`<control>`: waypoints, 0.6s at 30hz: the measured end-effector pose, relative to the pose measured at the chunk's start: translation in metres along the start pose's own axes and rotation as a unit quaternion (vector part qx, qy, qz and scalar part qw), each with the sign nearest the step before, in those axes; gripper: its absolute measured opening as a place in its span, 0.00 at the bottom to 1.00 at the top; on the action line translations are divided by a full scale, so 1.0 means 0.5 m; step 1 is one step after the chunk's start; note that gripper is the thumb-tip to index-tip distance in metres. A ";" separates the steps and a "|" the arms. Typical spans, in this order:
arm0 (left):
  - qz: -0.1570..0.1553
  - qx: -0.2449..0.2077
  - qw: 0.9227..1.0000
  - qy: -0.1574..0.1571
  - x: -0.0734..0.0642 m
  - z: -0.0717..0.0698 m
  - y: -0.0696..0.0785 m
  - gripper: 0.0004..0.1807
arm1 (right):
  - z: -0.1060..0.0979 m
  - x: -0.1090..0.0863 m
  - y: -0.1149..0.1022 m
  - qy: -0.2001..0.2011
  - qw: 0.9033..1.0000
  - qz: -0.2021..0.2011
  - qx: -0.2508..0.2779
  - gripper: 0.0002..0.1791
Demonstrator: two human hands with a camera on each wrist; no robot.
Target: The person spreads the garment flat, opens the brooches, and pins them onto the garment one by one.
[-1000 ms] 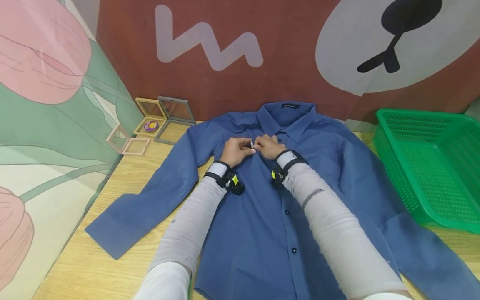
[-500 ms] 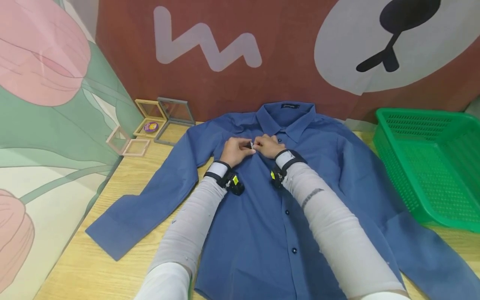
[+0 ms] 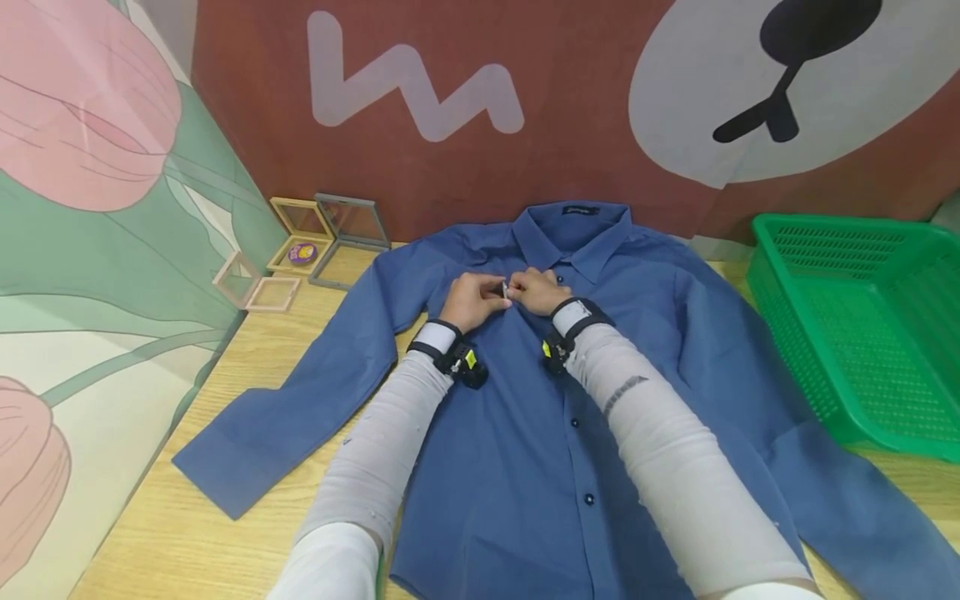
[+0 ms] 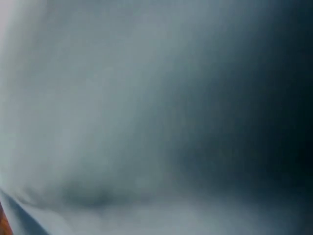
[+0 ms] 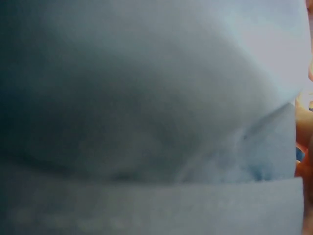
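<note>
A blue long-sleeved button-up shirt [image 3: 487, 433] lies spread with its collar at the wall. On its chest, left of the button line, my left hand [image 3: 471, 302] pinches a small dark thing with a silvery edge [image 3: 504, 289], its kind too small to tell. Close beside it, my right hand [image 3: 537, 292] has its fingers curled and pinches the shirt's cloth, which rises in a fold below the hands. Blurred shirt cloth [image 4: 122, 107] fills the left wrist view. In the right wrist view, cloth [image 5: 146, 205] hides most, with fingers [image 5: 304, 127] at the right edge.
Three hinged frame cases stand at the back left: a yellow case [image 3: 324, 242] with a purple round badge [image 3: 302, 253] in it, a grey case [image 3: 313, 273] and a pink case [image 3: 290, 307]. A green basket [image 3: 813, 354] stands right, by the sleeve. A wall closes the back.
</note>
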State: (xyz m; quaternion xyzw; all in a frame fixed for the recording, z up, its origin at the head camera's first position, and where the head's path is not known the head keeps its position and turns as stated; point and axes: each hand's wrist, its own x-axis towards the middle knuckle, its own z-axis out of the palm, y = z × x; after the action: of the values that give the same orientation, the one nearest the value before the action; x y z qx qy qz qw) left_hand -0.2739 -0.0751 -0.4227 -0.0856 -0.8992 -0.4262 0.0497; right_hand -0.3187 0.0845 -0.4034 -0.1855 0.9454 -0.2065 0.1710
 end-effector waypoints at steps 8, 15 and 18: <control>0.019 0.012 1.000 -0.005 -0.001 -0.004 0.001 0.24 | -0.003 -0.001 0.004 0.000 1.000 -0.017 0.011 0.13; 0.037 0.041 0.998 -0.040 -0.001 -0.002 0.012 0.24 | -0.009 -0.003 0.025 0.019 0.992 -0.095 0.080 0.06; 0.052 0.067 0.995 -0.047 0.000 0.000 0.018 0.22 | -0.016 -0.013 0.032 0.029 0.986 -0.112 0.120 0.06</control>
State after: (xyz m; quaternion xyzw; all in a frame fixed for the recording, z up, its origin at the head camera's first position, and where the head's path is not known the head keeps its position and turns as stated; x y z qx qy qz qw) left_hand -0.2723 -0.0694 -0.4162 -0.1483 -0.9215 -0.3571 0.0354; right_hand -0.3206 0.1034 -0.4022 -0.2623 0.8916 -0.3414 0.1401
